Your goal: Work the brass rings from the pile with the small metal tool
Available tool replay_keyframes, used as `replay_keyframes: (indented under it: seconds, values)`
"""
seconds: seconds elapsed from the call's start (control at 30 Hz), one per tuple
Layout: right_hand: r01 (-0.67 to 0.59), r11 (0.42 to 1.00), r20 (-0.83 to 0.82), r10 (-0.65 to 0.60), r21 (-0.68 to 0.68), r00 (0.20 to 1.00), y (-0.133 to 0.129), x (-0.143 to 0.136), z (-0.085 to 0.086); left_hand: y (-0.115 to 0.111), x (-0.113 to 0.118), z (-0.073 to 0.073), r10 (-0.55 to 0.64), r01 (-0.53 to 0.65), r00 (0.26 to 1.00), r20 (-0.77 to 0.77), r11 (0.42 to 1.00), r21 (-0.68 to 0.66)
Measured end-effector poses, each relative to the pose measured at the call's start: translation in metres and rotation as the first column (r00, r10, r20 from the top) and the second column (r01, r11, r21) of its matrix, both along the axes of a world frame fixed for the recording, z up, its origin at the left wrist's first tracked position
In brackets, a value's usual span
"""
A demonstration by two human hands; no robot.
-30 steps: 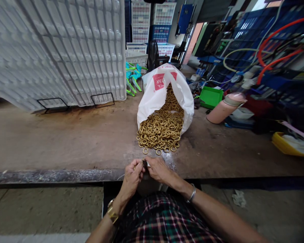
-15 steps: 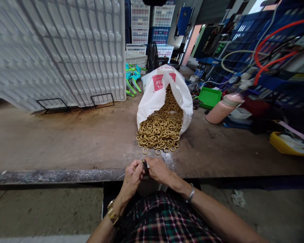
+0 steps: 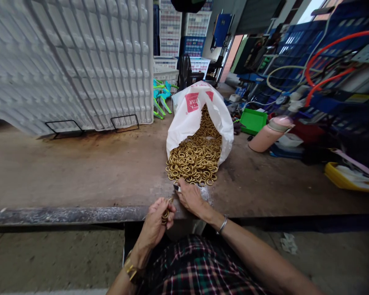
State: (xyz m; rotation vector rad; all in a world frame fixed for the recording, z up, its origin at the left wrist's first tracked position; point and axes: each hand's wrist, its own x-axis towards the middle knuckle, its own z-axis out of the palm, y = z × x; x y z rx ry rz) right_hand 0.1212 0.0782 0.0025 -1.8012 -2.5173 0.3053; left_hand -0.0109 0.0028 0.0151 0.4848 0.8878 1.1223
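On the left, tall white ribbed panels (image 3: 110, 65) stand on the brown table (image 3: 64, 176). Right of them, by the near edge, the left hand (image 3: 155, 219) has its fingers curled tight around a few gold rings (image 3: 165, 216). Its wrist bends up from the near side.

Next comes a small dark-tipped thing (image 3: 176, 187), pinched in the right hand (image 3: 192, 198). I cannot tell what it is. The big ring pile (image 3: 197, 157) lies just past this hand, on the far side, and spills out of a white bag (image 3: 180, 131). The pile runs long from far to near. The right hand is nearer to it, palm down, with fingertips at the closest rings. Farther right is a pink bottle (image 3: 267, 135).
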Motion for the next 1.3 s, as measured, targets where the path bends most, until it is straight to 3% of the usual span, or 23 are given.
replay_keyframes:
  seconds: [0.17,0.37,0.47,0.57,0.67,0.73,0.87,1.0,1.07,1.17,1.23,1.3]
  values:
    - [0.023,0.999,0.068,-0.024,0.027,0.997,0.002,-0.008,-0.003,0.005,-0.005,-0.006,0.086,-0.082,0.991,0.102,0.996,-0.043]
    - [0.030,1.000,0.103,-0.029,-0.007,0.994,0.005,-0.008,-0.002,0.009,-0.009,-0.007,0.098,-0.069,0.966,0.241,0.990,-0.126]
    - [0.006,1.000,0.020,-0.005,-0.026,1.000,0.005,-0.002,-0.002,0.012,-0.012,-0.008,0.173,-0.116,0.941,0.290,0.972,-0.204]
    - [0.005,0.998,-0.238,-0.019,-0.058,0.971,0.004,0.005,0.000,0.015,-0.013,-0.009,0.242,-0.176,0.935,0.261,0.952,-0.253]
    - [-0.053,0.975,-0.601,-0.091,-0.217,0.794,-0.002,0.010,0.006,0.016,-0.010,-0.008,0.233,-0.196,0.957,0.173,0.959,-0.205]
    - [-0.152,0.915,-0.746,-0.200,-0.374,0.635,-0.007,0.011,0.011,0.016,-0.006,-0.008,0.213,-0.200,0.973,0.084,0.970,-0.141]
    - [-0.314,0.767,-0.803,-0.408,-0.559,0.435,-0.016,0.008,0.020,0.015,0.003,-0.008,0.143,-0.144,0.989,-0.035,0.989,-0.045]
    - [-0.397,0.703,-0.806,-0.488,-0.591,0.336,-0.017,0.006,0.019,0.012,0.005,-0.010,0.131,-0.132,0.981,-0.143,0.991,0.003]
    - [-0.359,0.726,-0.804,-0.473,-0.587,0.359,-0.016,0.004,0.016,0.011,0.004,-0.010,0.142,-0.134,0.948,-0.283,0.990,0.047]
    - [-0.220,0.830,-0.790,-0.356,-0.513,0.500,-0.015,0.001,0.015,0.010,0.003,-0.009,0.183,-0.105,0.836,-0.517,0.979,0.177]
    - [-0.144,0.892,-0.756,-0.266,-0.428,0.598,-0.014,-0.001,0.016,0.009,0.003,-0.007,0.230,-0.076,0.767,-0.598,0.959,0.272]
    - [-0.103,0.924,-0.721,-0.213,-0.368,0.659,-0.013,-0.002,0.018,0.009,0.004,-0.005,0.244,-0.057,0.751,-0.613,0.950,0.308]
